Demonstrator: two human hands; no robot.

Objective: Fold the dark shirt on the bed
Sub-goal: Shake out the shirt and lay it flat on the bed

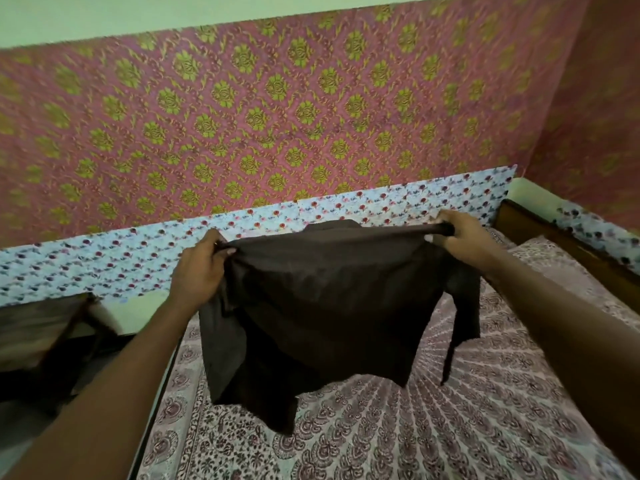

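A: What were the hands doing?

B: The left hand (199, 268) was closed round a bunched corner of the dark shirt (329, 306), fingers curled over the cloth. The right hand (464, 237) gripped the other end of the same top edge, which was pulled into a tight roll between them. Both held cloth; neither was free.

A: And where was the shirt?

B: In the air, stretched between the two hands above the bed (450, 427), nearer its left edge than its right. The body drooped in uneven folds, and a sleeve or flap dangled under the right hand. Its lowest point looked close to the bed, but I couldn't tell whether it touched.

A: How would you have done that step well?

B: I judged it to be the spreading-out before the first fold. The left side was crumpled, so I'd have moved that grip to a shoulder seam, matched it on the right and kept the top edge taut and level. Then I'd have lowered the hem first onto the middle of the bed, sleeves out to each side. Cloth that thin would probably sag and twist if let go early.

A: The bed and the room?

B: Off the bed's left edge stood some dark wooden furniture (38, 327), blurred. A pale sheet (502, 393) printed with maroon paisley fans covered the bed. Along its far edge ran a light-blue flowered strip (104, 261), and above that a pink wall (277, 116) with green medallions. At the far right corner a wooden bed frame (554, 237) showed
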